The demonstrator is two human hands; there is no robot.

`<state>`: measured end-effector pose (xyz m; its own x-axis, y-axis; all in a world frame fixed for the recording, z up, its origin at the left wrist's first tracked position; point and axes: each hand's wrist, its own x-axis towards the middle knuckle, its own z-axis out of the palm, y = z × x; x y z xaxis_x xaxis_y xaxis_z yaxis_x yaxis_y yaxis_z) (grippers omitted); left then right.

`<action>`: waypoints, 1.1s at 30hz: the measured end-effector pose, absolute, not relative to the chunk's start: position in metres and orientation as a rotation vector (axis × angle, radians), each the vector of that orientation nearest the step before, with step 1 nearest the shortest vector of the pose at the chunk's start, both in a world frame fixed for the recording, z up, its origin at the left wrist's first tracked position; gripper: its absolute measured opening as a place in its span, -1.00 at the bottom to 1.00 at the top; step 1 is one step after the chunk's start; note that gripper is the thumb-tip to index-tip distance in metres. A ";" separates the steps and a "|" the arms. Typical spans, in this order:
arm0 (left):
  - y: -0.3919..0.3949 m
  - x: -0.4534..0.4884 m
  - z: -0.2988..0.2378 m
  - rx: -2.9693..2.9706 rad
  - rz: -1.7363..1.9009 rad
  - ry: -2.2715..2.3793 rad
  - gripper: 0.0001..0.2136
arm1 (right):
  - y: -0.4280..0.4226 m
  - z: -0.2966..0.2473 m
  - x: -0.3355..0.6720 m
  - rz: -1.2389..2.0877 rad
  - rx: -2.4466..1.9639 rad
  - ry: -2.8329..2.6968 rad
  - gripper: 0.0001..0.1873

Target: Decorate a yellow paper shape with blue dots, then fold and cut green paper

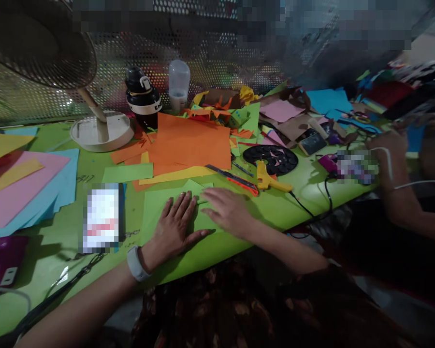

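My left hand (177, 223), with a pale band on its wrist, lies flat on a light green sheet of paper (151, 208), fingers stretched out. Close to its right, my right hand (227, 210) hovers over or rests on the same sheet, slightly blurred. Its fingers point left and its thumb stands apart from them. A thin green paper edge or strip (202, 202) shows between the two hands; I cannot tell whether the right fingers touch it. Just beyond the right hand lie a utility knife (235, 180) with an orange handle and a yellow glue gun (271, 179).
Orange paper (194, 145) and scraps lie behind. On the left are a phone (102, 217), coloured sheets (25, 186) and a purple power socket (5, 263). A fan (101, 130), a black bottle (143, 99) and a black palette (270, 158) stand farther back. Another person's arm (402, 183) reaches in at right.
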<state>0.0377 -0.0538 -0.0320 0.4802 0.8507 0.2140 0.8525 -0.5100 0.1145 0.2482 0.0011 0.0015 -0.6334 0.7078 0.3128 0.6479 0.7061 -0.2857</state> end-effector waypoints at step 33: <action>-0.014 0.003 -0.012 -2.796 -0.765 -1.974 -0.83 | -0.008 -0.032 0.235 0.140 -0.976 -2.806 -0.28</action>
